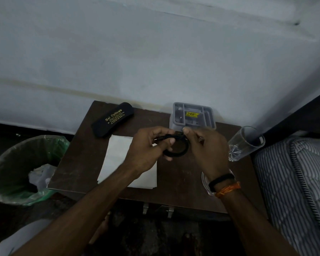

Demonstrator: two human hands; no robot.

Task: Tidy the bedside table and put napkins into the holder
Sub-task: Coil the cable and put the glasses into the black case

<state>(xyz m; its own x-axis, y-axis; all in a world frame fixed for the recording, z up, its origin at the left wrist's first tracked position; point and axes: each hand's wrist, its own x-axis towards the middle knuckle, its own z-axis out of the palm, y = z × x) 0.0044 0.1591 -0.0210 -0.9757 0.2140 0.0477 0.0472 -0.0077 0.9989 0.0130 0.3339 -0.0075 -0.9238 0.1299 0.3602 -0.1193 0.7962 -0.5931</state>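
So the white napkins (118, 159) are lying flat in a stack on the dark bedside table (174, 174), reaching its front edge, partly under the person's left forearm. The grey holder (192, 115) sits at the back edge, a yellow sticker on it. Above the tabletop's middle, both hands are pinched on a coiled black cable (177, 146): the left hand (146, 150) grips one side of the loop, the right hand (207, 146) nips the end between thumb and finger. A black glasses case (112, 119) (gold lettering) sits at the back-left corner, and a clear glass (246, 143) at the right edge. A green-lined bin (24, 169) stands left of the table.
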